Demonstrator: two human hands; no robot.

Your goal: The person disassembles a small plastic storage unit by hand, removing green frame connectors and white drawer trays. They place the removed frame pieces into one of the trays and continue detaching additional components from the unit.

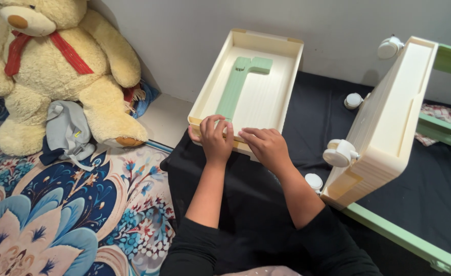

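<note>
Both hands, left hand and right hand, lie side by side, gripping the near rim of the cream drawer at centre frame; uneven pressure could tip it and slide the green bracket.

Floor carries everything. Left half of frame: patterned rug with blue and pink flower motifs. Upper left on it: large cream plush bear with red ribbon, grey fabric piece bunched against its leg. Centre to right: black cloth sheet spread flat. On the sheet, upper centre: cream plastic rectangular tray, a pale green T-shaped part lying inside. Right: cream plastic panel with white caster wheels, tilted. Small strip of bare pale floor between rug and wall.
</note>
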